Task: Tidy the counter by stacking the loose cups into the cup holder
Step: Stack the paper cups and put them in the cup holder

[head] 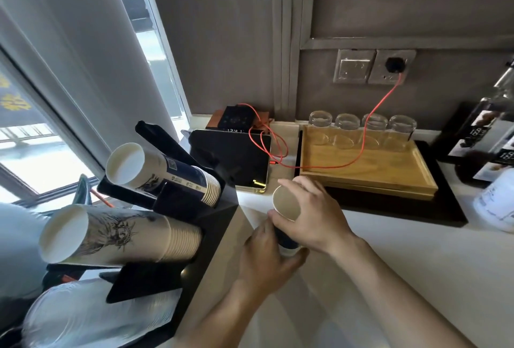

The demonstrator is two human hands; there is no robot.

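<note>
Centre frame, above the white table (361, 264): both hands, left (264, 261) and right (314, 217), grasp the blue-banded paper cup (286, 203); best tilt its mouth toward the black tiered cup holder (178, 200) at left, nesting squarely.

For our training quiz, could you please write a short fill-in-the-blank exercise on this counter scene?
1. Both hands hold one paper ____ above the counter.
2. The wooden tray carries ____ upturned glasses.
3. The cable plugged into the wall socket is ____.

Missing words: cup; four; red
</note>
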